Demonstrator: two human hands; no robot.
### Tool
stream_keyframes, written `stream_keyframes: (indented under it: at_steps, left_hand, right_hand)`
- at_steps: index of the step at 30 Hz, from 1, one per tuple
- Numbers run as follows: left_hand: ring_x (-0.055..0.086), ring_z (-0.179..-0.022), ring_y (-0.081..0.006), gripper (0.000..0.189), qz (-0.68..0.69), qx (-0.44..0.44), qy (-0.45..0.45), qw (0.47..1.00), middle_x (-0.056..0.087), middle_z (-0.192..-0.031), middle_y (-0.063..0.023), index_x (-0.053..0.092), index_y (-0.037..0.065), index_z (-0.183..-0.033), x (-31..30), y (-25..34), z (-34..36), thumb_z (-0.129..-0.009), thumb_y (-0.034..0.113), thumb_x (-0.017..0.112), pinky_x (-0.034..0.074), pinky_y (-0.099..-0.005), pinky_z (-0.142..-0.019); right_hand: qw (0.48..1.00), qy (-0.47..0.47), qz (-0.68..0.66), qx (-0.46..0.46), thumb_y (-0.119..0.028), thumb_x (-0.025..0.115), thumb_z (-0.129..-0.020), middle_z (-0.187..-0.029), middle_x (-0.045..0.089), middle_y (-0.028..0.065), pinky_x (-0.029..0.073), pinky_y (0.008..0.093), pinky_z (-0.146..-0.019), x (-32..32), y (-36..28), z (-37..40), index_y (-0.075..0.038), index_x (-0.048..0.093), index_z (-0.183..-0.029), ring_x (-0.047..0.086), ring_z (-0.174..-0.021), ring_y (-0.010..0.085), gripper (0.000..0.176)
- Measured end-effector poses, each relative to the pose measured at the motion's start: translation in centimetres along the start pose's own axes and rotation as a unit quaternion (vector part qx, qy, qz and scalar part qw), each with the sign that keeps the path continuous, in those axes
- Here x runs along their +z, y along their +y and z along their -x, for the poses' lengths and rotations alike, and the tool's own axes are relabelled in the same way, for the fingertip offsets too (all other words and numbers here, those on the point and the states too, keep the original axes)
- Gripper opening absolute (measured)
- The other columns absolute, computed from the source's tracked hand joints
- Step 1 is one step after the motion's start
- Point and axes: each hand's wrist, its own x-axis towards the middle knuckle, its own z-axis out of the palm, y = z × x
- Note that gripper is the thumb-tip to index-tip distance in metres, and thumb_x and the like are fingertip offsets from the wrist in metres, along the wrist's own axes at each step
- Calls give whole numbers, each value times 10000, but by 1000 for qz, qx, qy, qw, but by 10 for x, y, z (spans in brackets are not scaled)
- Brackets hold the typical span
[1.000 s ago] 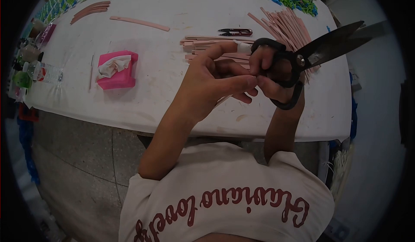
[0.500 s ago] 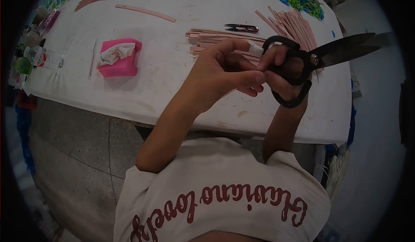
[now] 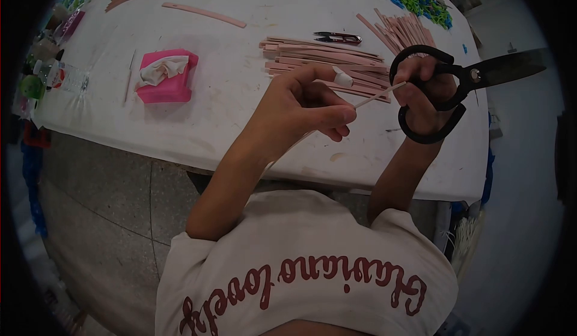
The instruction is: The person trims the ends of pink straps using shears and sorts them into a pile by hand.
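My left hand (image 3: pixel 303 105) is closed in a pinch on a thin pale strip (image 3: pixel 377 96). Part of the strip passes out below the palm along my forearm. A white wrap (image 3: pixel 342 78) covers the tip of the left index finger. At the strip's other end, my right hand (image 3: pixel 424 93) has its fingertips at the tip. Black-handled scissors (image 3: pixel 475 75) hang on that same right hand, fingers through the loops, with the dark blades pointing right and nearly closed. Behind both hands lies a bundle of flat pink strips (image 3: pixel 324 54) on the white table (image 3: pixel 228 96).
Thread snips (image 3: pixel 338 38) lie beyond the bundle. More pink strips (image 3: pixel 402 33) fan out at right, near a heap of green and blue clips (image 3: pixel 409 0). A pink tissue box (image 3: pixel 168 87) stands at left, with a plastic bottle (image 3: pixel 66 79) farther left.
My right hand and the scissors have moved right, away from my left hand. The thin strip now shows between the fingertips of both hands, which were together before.
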Motion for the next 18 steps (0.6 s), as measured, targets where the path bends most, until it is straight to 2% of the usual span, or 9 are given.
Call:
stream_keyframes:
  at_steps: [1, 3, 10, 16, 18]
  left_hand:
    - [624, -615, -218, 392, 0, -1, -1, 1000, 621, -760, -135, 459, 29, -1042, 1, -1, 0, -705, -41, 648, 537, -310, -519]
    - [618, -615, -211, 410, 12, 5, -11, 1000, 611, -768, -124, 453, 40, -1068, 2, -3, 0, -712, -33, 644, 525, -300, -499]
    - [614, -618, -207, 417, 35, 18, -16, 999, 596, -793, -113, 443, 54, -1095, 11, -1, 5, -729, -28, 624, 517, -290, -487]
    - [615, -614, -221, 387, 13, 51, -46, 998, 590, -824, -133, 435, 47, -1107, 9, 2, 9, -756, -18, 583, 524, -297, -479]
    - [616, -610, -231, 399, 121, -28, -71, 990, 586, -844, -141, 435, 39, -1138, 8, 5, 11, -763, -11, 564, 528, -305, -469]
  right_hand:
    - [1000, 1, 1, 0, 8, 561, -626, -715, 525, 112, 367, 213, -475, -3, 1, 0, -58, 375, -792, 455, -533, 116, 258]
    - [994, -70, -82, -1, 37, 597, -681, -793, 582, 114, 449, 263, -681, -10, 6, 0, -73, 392, -829, 557, -777, 159, 275]
    - [991, -74, -109, 6, 15, 606, -684, -777, 570, 107, 445, 281, -700, 4, 6, 6, -77, 385, -822, 543, -782, 166, 276]
    - [988, -58, -145, 10, 14, 611, -680, -774, 568, 115, 450, 251, -658, 3, 4, 3, -72, 385, -822, 545, -756, 158, 281]
    - [976, -90, -196, 6, 15, 612, -678, -769, 567, 118, 455, 241, -641, 2, 6, 2, -70, 385, -826, 550, -748, 156, 283]
